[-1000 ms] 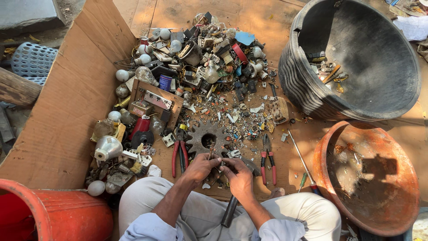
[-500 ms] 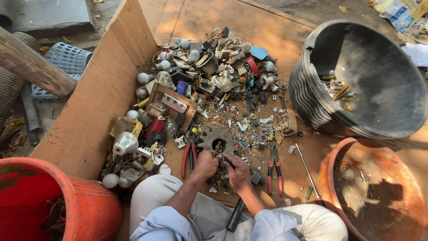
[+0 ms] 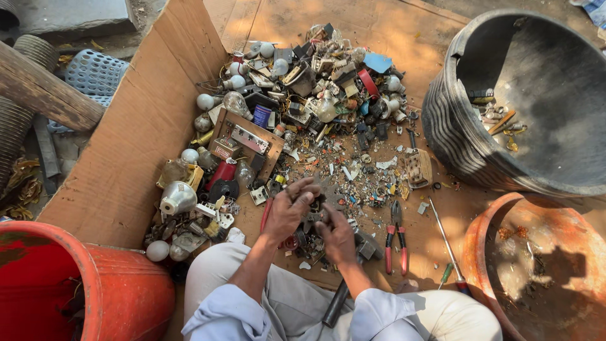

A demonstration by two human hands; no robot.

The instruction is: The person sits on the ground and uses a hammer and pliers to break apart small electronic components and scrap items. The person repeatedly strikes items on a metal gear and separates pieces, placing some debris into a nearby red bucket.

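Observation:
I sit at a cardboard sheet [image 3: 126, 151] strewn with electrical scrap [image 3: 309, 88]. My left hand [image 3: 289, 208] and my right hand [image 3: 338, 237] are close together, both gripping a dark toothed metal part [image 3: 317, 211] low over the cardboard's near edge. The fingers cover most of the part. Red-handled pliers [image 3: 396, 239] lie just right of my right hand. A second red handle [image 3: 266, 213] shows under my left hand. A dark hammer handle [image 3: 334, 304] lies between my knees.
A large black tub [image 3: 454, 126] holding a few bits stands at the right, an orange basin [image 3: 480, 252] below it. A red bucket [image 3: 120, 290] stands at the lower left. A screwdriver [image 3: 444, 239], several light bulbs [image 3: 205, 101], a blue basket [image 3: 95, 72] and a log [image 3: 44, 91] lie around.
Both hands have moved up and closed over the toothed metal part, which earlier lay uncovered just beyond my fingers. The view has shifted nearer and to the left.

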